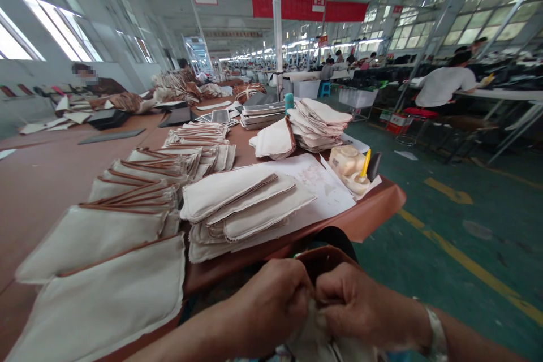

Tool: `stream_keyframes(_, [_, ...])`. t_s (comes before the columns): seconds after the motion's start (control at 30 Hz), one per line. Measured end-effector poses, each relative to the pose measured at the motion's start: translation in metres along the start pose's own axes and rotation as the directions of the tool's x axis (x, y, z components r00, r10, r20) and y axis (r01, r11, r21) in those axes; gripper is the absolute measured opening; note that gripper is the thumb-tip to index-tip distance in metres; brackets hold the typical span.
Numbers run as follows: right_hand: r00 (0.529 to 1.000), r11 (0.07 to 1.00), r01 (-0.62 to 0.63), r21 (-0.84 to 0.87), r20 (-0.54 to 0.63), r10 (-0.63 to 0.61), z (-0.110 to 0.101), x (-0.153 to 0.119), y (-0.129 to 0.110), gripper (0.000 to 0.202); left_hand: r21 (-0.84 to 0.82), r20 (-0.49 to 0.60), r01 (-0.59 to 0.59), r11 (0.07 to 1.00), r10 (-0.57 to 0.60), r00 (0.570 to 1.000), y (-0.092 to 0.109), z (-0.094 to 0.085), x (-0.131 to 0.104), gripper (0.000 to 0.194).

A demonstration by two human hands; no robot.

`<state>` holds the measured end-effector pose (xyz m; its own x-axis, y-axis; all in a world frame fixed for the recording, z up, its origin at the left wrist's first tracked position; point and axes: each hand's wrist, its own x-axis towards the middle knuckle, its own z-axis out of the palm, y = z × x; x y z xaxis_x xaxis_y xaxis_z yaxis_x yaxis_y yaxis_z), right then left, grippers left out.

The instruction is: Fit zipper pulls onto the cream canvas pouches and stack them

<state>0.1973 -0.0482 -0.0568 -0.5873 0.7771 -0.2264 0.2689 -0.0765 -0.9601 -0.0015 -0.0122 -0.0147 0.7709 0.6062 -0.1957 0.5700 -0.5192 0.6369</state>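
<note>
Cream: seamed, flat pouches (123, 288) overlap on the desk (51, 164)
Hands (274, 297) (365, 305): both curled close, pinching pale cloth (310, 331)
Right edge: open green floor (445, 271)

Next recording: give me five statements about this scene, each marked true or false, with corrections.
1. The left hand and right hand both grip pale fabric. True.
2. The wristband is worn on the left. False: it is on the right.
3. Overlapping pale pieces lie on the table. True.
4. The floor is red. False: it is green with yellow markings.
5. A yellow handle sticks up. True.
</note>
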Motion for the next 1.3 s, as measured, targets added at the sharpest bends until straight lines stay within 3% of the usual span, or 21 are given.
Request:
stream_keyframes(0.1, [0.999,0.994,-0.039,0.105,0.012,0.038,-0.005,0.0,0.005,0.029,-0.428,0.087,0.1,0.898,-0.069,0.994,-0.009,-0.005,-0.002,0.01])
stream_keyframes(0.17, [0.999,0.987,-0.042,0.155,0.03,0.038,-0.007,0.002,0.005,0.032,-0.548,0.125,0.112,0.829,-0.052,0.991,-0.012,-0.009,-0.003,0.012])
stream_keyframes(0.23, [0.999,0.975,-0.038,0.221,0.001,0.038,-0.007,0.005,0.004,0.033,-0.587,0.079,0.09,0.805,-0.053,0.995,-0.013,-0.011,-0.004,0.019])
stream_keyframes(0.37, [0.999,0.959,-0.003,0.282,-0.05,0.018,-0.005,0.007,-0.002,0.042,-0.555,0.046,0.075,0.829,-0.059,0.997,-0.011,-0.006,-0.005,0.026])
stream_keyframes(0.5, [0.997,0.983,0.043,0.18,-0.078,-0.029,-0.005,0.002,-0.007,0.045,-0.527,0.029,0.116,0.842,-0.119,0.992,-0.01,0.0,-0.003,0.015])
stream_keyframes(0.63, [0.995,0.998,0.024,0.054,-0.095,-0.019,-0.007,-0.004,-0.01,0.033,-0.518,0.032,0.162,0.84,-0.17,0.985,-0.01,0.0,0.0,0.016])
stream_keyframes(0.73, [0.988,1.0,0.015,0.027,-0.156,-0.01,-0.005,-0.007,-0.011,0.025,-0.41,-0.045,0.09,0.908,-0.118,0.992,-0.01,0.002,0.0,0.022])
stream_keyframes(0.87, [0.963,0.996,0.075,-0.04,-0.257,-0.083,0.0,-0.007,-0.014,0.016,-0.233,-0.233,-0.065,0.97,0.01,0.973,-0.009,0.01,-0.003,0.019])
stream_keyframes(0.93, [0.941,0.986,0.131,-0.103,-0.301,-0.156,0.003,-0.008,-0.016,0.014,-0.256,-0.241,-0.058,0.965,-0.005,0.971,-0.009,0.01,-0.004,0.016])
stream_keyframes(1.03, [0.883,0.924,0.307,-0.23,-0.293,-0.366,0.006,-0.007,-0.015,0.014,-0.458,-0.071,0.068,0.886,-0.113,0.991,-0.011,0.003,-0.006,0.015])
stream_keyframes(1.13, [0.781,0.799,0.453,-0.396,-0.256,-0.57,0.009,-0.006,-0.008,0.015,-0.607,0.069,0.15,0.78,-0.136,0.988,-0.013,-0.004,-0.004,0.044])
stream_keyframes(1.23, [0.682,0.683,0.498,-0.534,-0.245,-0.689,0.009,-0.005,0.002,0.016,-0.678,0.164,0.23,0.698,-0.161,0.973,-0.016,-0.003,-0.002,0.052])
stream_keyframes(1.3, [0.649,0.617,0.498,-0.609,-0.21,-0.731,0.008,-0.007,0.009,0.016,-0.703,0.227,0.273,0.657,-0.157,0.961,-0.018,-0.001,-0.001,0.051])
